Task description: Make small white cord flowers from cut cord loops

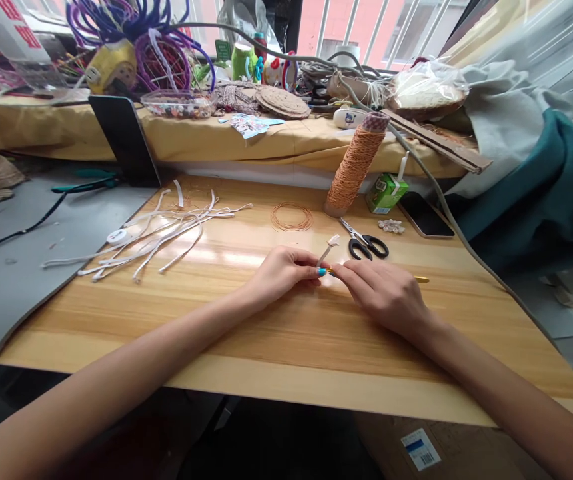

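Note:
My left hand [286,270] pinches a short pale cord [324,255] whose frayed whitish end [334,241] sticks up above the fingers. A turquoise nail shows on the left thumb. Against it, my right hand [384,290] closes around a thin gold crochet hook [421,280], with its flat back end poking out to the right. The hook's front end reaches the left fingertips; its very tip is hidden. Black-handled scissors [366,241] lie just beyond the right hand. A coil of thin copper-coloured wire [291,217] rests past the left hand.
Several white cords [166,233] spread over the table's left side. An orange twine cone [355,167], a green drink carton [386,193], a small white bundle [391,227] and a phone [425,215] stand or lie at back right. A dark tablet [124,137] leans against the cluttered ledge.

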`<state>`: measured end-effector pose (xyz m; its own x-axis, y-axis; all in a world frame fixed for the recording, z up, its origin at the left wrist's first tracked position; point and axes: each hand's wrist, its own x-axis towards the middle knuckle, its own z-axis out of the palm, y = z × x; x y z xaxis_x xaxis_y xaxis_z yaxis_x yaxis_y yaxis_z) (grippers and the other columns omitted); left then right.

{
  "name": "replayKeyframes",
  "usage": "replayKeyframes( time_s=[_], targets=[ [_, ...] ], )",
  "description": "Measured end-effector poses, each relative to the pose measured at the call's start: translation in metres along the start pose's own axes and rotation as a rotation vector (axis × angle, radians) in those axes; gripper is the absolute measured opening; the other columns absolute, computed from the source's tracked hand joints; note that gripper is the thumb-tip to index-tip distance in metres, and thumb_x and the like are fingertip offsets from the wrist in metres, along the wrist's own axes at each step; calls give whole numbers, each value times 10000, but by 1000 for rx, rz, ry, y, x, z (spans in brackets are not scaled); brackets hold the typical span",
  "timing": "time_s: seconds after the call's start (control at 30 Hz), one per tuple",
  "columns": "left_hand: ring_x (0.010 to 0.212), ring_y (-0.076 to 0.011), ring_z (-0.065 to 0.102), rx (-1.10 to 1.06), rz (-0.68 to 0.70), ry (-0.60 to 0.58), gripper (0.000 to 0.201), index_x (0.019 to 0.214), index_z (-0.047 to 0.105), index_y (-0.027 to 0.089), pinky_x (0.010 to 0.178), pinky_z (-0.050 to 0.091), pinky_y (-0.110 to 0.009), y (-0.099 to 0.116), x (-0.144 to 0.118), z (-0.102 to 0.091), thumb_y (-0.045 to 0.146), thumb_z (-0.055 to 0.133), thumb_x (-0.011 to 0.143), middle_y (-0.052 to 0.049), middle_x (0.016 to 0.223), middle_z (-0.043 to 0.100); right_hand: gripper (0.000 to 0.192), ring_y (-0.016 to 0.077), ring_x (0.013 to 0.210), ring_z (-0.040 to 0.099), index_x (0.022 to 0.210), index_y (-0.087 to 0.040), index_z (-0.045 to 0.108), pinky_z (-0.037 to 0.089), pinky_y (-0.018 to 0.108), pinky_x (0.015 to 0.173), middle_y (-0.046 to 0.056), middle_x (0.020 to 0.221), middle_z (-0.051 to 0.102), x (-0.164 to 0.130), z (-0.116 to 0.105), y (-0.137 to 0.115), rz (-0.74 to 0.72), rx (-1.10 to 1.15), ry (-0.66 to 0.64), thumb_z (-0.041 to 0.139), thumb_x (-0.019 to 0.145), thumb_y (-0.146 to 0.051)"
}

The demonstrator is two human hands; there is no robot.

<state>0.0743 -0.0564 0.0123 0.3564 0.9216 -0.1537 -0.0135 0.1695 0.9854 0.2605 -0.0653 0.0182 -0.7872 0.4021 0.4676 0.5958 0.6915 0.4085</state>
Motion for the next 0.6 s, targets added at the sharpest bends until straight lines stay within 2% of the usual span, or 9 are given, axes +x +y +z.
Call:
replayKeyframes(
  time_s=[0.23,0.43,0.6],
  targets=[
    [550,-92,560,7,20,-13,99,736,656,115,603,457,-217,-1,0,0,137,577,682,4,571,612,207,118,564,502,827,-134,619,293,246,519,24,635,618,3,3,-3,-9,-6,14,412,837,-136],
    [557,-90,561,75,102,-33,81,677,618,114,593,456,-204,-6,2,-2,185,580,691,3,579,599,246,106,491,471,691,-145,596,262,229,478,19,558,586,7,4,-8,179,120,-46,385,815,-119],
    [578,-92,563,118,128,-46,107,729,618,114,601,456,-206,-7,3,-1,199,553,715,-3,608,597,249,105,460,458,678,-154,585,211,234,440,17,563,600,7,3,-11,352,204,-154,378,815,-173]
  ],
)
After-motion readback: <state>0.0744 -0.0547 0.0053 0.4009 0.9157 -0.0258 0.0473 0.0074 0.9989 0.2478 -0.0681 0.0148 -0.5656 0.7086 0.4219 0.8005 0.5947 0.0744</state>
